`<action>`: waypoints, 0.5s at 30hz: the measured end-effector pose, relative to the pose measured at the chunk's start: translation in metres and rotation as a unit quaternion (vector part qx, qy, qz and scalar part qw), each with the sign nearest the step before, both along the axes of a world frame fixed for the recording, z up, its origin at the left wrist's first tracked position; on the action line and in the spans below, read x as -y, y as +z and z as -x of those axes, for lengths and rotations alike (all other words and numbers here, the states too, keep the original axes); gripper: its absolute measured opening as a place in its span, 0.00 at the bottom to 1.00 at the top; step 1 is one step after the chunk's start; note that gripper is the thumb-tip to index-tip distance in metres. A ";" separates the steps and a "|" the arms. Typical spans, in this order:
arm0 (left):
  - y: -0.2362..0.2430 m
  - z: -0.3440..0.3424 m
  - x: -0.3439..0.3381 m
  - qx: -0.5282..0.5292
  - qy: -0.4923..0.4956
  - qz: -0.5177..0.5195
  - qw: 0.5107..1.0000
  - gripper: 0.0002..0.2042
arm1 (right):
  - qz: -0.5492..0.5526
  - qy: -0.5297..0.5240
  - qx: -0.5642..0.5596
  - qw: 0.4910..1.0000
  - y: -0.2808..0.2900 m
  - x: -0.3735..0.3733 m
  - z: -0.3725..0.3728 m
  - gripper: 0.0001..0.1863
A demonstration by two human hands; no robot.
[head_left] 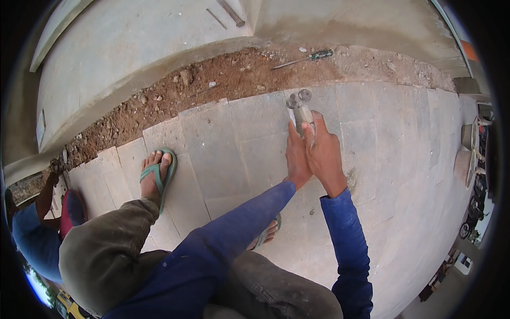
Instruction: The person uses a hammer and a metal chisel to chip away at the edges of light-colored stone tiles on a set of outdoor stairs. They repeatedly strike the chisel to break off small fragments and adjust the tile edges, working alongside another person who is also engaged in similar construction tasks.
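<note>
My left hand and my right hand are close together over the pale paving, fingers closed round metal tools with pale shafts and two round ends pointing away from me; their exact kind is unclear. Beyond them, in the dirt strip, lies a screwdriver with a green handle and long blade. My sandalled left foot rests on the paving, and the toes of my other foot show below my left forearm.
A concrete step borders the dirt, with two metal rods on it. Another person in blue crouches at the left edge, one hand by the dirt. Vehicles and some objects line the far right.
</note>
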State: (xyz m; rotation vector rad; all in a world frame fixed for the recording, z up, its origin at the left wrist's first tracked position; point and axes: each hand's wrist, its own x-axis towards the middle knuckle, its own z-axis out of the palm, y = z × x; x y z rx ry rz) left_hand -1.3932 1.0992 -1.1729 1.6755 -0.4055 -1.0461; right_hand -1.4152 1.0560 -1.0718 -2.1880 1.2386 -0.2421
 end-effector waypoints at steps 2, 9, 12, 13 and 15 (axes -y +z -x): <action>-0.002 0.002 -0.005 0.037 -0.016 0.002 0.999 0.34 | -0.017 0.027 -0.097 0.995 0.003 0.008 -0.005 0.23; 0.005 -0.002 0.000 -0.027 0.010 0.007 1.000 0.34 | 0.001 0.003 -0.032 0.999 -0.002 0.004 -0.003 0.22; -0.007 -0.003 0.000 0.007 0.001 -0.017 1.000 0.34 | 0.006 -0.001 -0.021 1.000 0.010 0.006 -0.009 0.22; -0.010 -0.003 -0.003 0.022 0.004 -0.015 1.000 0.34 | 0.012 -0.015 0.040 0.999 0.014 -0.003 -0.012 0.22; -0.002 0.001 -0.006 0.011 0.005 -0.006 1.000 0.34 | 0.009 -0.018 0.036 0.999 0.009 -0.007 -0.004 0.22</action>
